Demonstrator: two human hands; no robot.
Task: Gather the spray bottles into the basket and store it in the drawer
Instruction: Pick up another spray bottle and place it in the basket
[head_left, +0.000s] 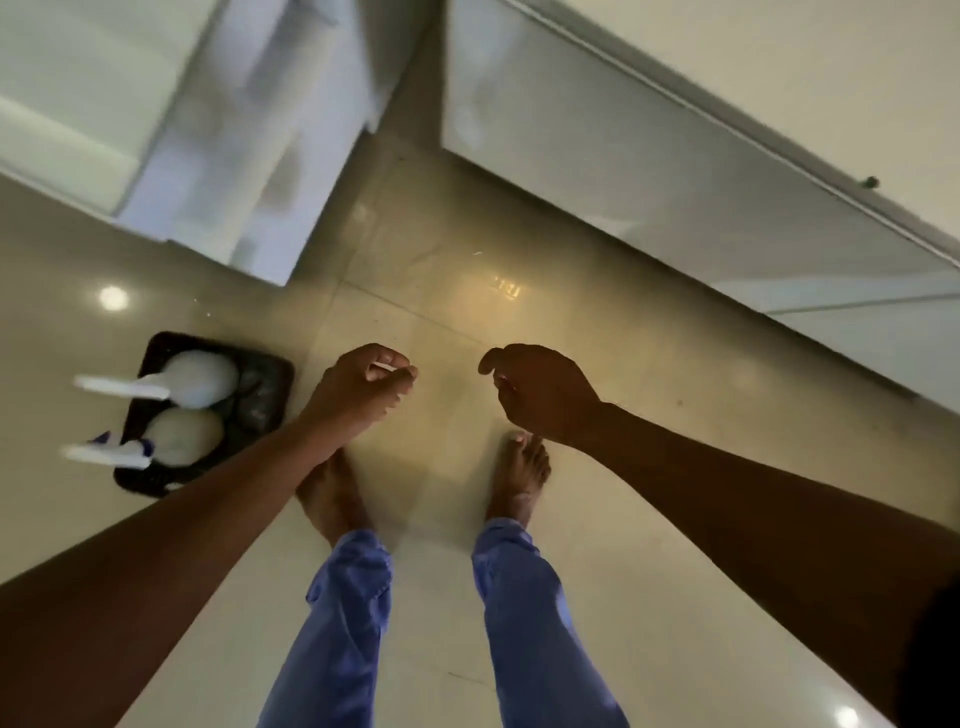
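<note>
Head view shows two spray bottles (200, 376) standing in the basket (267, 387) on the floor, ready for carrying, while left hand (358, 387) and right hand (540, 392) hang loosely curled, grasping nothing.

Glossy tiled floor (519, 322) (mirroring lamps), dark woven-looking basket (270, 395), white plastic spray bottles (200, 376).

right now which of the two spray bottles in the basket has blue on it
The nearer spray bottle, closest to the left hand's forearm: it shows blue at its neck. The farther spray bottle looks all white. Both stand in the dark basket.
</note>
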